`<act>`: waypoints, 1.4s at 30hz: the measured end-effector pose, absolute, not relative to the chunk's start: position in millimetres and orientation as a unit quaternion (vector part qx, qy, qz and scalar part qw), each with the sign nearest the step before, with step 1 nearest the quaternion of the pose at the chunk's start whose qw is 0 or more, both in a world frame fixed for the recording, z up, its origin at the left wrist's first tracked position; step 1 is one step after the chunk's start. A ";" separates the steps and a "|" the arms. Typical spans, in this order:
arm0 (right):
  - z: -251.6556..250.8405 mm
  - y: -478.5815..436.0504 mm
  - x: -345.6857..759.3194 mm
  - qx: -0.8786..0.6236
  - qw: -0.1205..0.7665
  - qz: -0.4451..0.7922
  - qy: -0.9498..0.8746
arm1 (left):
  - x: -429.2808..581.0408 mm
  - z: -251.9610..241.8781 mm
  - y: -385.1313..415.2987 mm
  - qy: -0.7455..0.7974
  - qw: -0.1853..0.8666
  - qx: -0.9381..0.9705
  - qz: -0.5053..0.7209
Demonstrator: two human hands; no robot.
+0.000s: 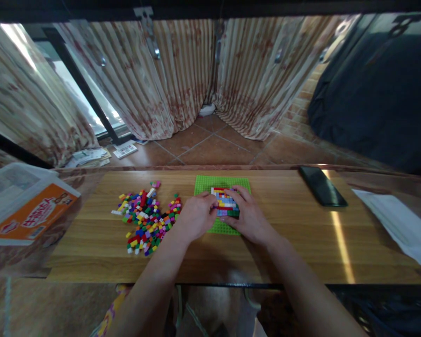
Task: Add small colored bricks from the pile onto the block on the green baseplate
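A block of multicoloured building bricks, in rows of red, white, yellow, blue and green, stands on a bright green baseplate. At its left edge, my left hand is closed in a pinch. A small purple building brick shows at those fingertips, partly hidden. My right hand curves round the right side of the block, fingers along its far side and thumb at the near side. The two hands cover parts of the block and the plate.
Left of the plate lies a loose pile of small bricks. A clear plastic box with an orange label stands at the far left. On the right are a black phone and white paper. The wooden table ends near me.
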State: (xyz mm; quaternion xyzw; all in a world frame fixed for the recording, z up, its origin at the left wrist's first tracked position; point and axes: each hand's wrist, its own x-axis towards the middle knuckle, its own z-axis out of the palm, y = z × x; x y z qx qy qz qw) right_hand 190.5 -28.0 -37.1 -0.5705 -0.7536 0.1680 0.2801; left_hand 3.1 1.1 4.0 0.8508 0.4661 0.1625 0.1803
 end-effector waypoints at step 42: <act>-40.2 -15.3 166.8 -0.623 0.381 0.160 -0.664 | 0.6 -5.5 2.0 0.493 0.268 0.795 0.231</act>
